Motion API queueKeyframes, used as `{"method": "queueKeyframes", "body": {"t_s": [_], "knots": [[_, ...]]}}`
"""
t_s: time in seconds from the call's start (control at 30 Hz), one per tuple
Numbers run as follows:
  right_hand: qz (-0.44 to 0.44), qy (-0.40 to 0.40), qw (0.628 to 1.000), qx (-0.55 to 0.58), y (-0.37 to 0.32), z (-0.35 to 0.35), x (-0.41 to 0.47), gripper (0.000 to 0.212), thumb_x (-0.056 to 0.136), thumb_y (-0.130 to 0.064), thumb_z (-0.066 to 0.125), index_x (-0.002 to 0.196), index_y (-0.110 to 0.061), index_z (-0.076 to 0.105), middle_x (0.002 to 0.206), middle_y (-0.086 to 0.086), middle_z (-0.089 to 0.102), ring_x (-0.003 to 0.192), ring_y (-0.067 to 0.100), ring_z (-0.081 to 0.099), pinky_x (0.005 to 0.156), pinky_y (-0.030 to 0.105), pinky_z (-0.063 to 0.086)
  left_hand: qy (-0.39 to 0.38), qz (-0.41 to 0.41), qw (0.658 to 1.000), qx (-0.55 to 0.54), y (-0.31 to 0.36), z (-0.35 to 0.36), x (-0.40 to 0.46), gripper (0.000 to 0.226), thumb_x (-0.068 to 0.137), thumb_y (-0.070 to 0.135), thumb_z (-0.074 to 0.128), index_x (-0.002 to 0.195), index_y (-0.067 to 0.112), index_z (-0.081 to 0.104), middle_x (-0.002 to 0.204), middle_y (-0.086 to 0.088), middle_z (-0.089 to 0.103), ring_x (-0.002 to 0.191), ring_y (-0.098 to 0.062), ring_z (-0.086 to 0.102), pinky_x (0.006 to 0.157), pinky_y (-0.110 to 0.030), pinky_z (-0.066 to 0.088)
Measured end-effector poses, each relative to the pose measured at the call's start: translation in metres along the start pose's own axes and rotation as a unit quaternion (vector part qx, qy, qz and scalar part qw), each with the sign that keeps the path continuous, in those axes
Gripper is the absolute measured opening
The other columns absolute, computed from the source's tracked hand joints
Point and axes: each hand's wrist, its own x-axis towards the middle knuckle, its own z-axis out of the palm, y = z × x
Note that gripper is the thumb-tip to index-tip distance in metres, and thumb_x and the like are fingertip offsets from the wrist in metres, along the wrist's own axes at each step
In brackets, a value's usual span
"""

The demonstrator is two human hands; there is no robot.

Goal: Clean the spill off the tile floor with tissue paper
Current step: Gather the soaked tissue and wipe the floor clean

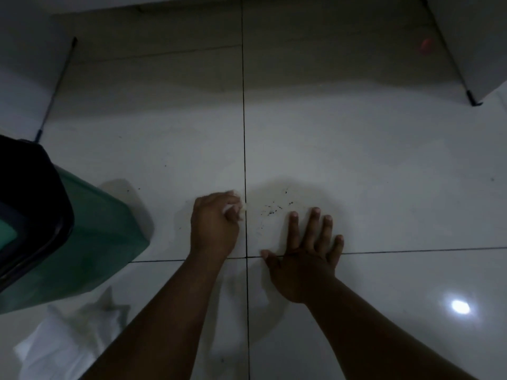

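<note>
My left hand (215, 224) is closed around a small wad of white tissue paper (238, 204), pressed to the pale tile floor (384, 174) just left of the vertical grout line. Right of that line lies the spill (277, 207), a faint wet patch with scattered dark specks. My right hand (304, 256) rests flat on the floor with its fingers spread, fingertips just below and right of the specks. It holds nothing.
A green bin with a black lid (55, 229) stands at the left. Crumpled white tissue or cloth (76, 333) lies on the floor below it. White furniture panels sit at the far left (24, 78) and far right (477, 42). A light reflection glares at lower right.
</note>
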Motion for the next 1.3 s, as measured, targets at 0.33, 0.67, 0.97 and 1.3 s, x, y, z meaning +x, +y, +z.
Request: {"method": "queueKeyframes", "body": {"t_s": [0.33, 0.67, 0.97, 1.3], "knots": [[-0.008, -0.001, 1.0, 0.016, 0.002, 0.0, -0.001, 0.103, 0.075, -0.088, 0.017, 0.138, -0.034, -0.044, 0.139, 0.007, -0.06, 0.129, 0.033, -0.054, 0.107, 0.059, -0.029, -0.046, -0.135, 0.973, -0.183, 0.003, 0.008, 0.077, 0.019, 0.089, -0.02, 0.052, 0.094, -0.015, 0.07, 0.086, -0.02, 0.064, 0.059, -0.002, 0.061, 0.058, -0.019, 0.052], [0.008, 0.023, 1.0, -0.001, 0.001, 0.005, 0.001, 0.102, 0.074, -0.089, 0.012, 0.138, -0.034, -0.044, 0.142, 0.008, -0.057, 0.13, 0.033, -0.052, 0.106, 0.057, -0.031, -0.083, 0.122, 0.988, 0.033, -0.002, 0.022, 0.022, 0.021, 0.085, 0.001, 0.072, 0.101, 0.012, 0.079, 0.113, -0.001, 0.075, 0.105, -0.013, 0.06, 0.094, -0.003, 0.035], [0.004, 0.008, 1.0, 0.009, 0.0, 0.002, 0.0, 0.102, 0.074, -0.089, 0.013, 0.136, -0.035, -0.046, 0.14, 0.007, -0.059, 0.129, 0.033, -0.054, 0.107, 0.059, -0.029, -0.057, -0.023, 0.99, -0.13, 0.021, 0.032, 0.04, 0.02, 0.086, -0.012, 0.066, 0.095, 0.003, 0.076, 0.084, -0.004, 0.069, 0.071, -0.005, 0.066, 0.067, -0.021, 0.058], [0.011, 0.024, 1.0, 0.0, 0.0, 0.003, -0.002, 0.099, 0.075, -0.087, 0.009, 0.137, -0.032, -0.045, 0.142, 0.009, -0.057, 0.13, 0.033, -0.052, 0.105, 0.056, -0.033, -0.05, -0.001, 0.997, 0.051, 0.019, 0.028, -0.023, 0.024, 0.085, 0.004, 0.072, 0.105, 0.017, 0.076, 0.115, -0.001, 0.071, 0.113, -0.019, 0.056, 0.095, -0.018, 0.042]]}}
